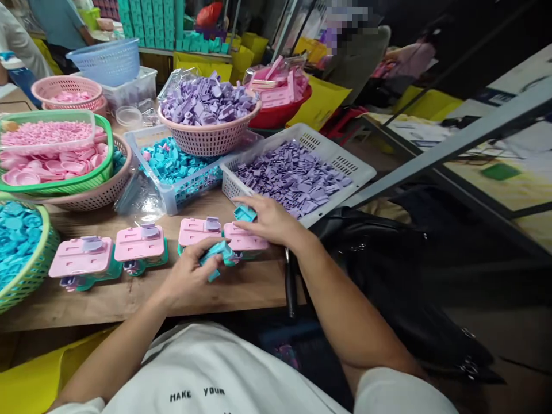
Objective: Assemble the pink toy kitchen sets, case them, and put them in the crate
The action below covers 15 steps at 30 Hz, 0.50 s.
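Wooden tabletop (245, 290) carries a row of four pink-lidded boxes (140, 244). The left hand (187, 273) curls around blue pieces (221, 250) by the third box from left; the right hand (276, 221) pinches one blue block (245, 213) between thumb and fingers above the fourth. Beyond, one white basket (361, 168) holds purple chips (297, 178), one clear tray (171, 200) blue parts (170, 161), one pink basket (207, 141) purple pieces (207, 100), one red bowl (276, 119) pink parts (282, 86). Green boxes (149, 26) stand stacked behind.

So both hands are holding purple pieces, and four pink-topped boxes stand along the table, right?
Not quite: the head view shows the left hand and right hand holding turquoise pieces, not purple ones. Four pink-topped boxes do stand along the table.
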Available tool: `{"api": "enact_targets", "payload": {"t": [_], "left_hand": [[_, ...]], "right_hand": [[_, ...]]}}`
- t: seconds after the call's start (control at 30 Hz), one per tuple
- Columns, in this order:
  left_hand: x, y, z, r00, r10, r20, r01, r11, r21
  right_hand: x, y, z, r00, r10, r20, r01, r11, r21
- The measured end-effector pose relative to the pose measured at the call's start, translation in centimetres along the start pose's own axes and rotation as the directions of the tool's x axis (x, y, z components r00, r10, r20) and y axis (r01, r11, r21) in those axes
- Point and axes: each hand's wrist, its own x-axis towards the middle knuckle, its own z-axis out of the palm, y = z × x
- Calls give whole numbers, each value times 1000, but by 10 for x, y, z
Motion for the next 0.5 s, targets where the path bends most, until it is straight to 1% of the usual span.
{"api": "enact_targets", "payload": {"t": [0.03, 0.1, 0.13, 0.2, 0.27, 0.33, 0.4, 0.5], "left_hand": [[-1, -5, 8, 999, 32, 31, -36, 985, 168], [1, -14, 23, 995, 72, 63, -92, 886, 454], [3, -17, 28, 995, 76, 64, -99, 823, 559], [7, -22, 37, 996, 65, 59, -88, 713, 696], [10, -23, 40, 998, 31, 63, -68, 645, 761], [12, -22, 41, 997, -12, 70, -48, 616, 786], [12, -19, 41, 997, -42, 60, -22, 609, 793], [11, -16, 42, 998, -54, 39, 2, 607, 794]], "right_hand": [[-10, 0, 6, 997, 68, 28, -66, 995, -78], [-18, -4, 16, 981, 182, 61, -163, 958, -234], [-17, -7, 18, 974, 210, 83, -178, 940, -293], [-13, -11, 15, 967, 196, 164, -129, 928, -351], [-9, -11, 6, 947, 129, 293, -22, 939, -343], [-7, -5, -3, 919, 55, 390, 76, 947, -311], [-3, 5, -7, 908, -16, 419, 152, 944, -294], [9, 18, -9, 918, -113, 380, 232, 931, -283]]}}
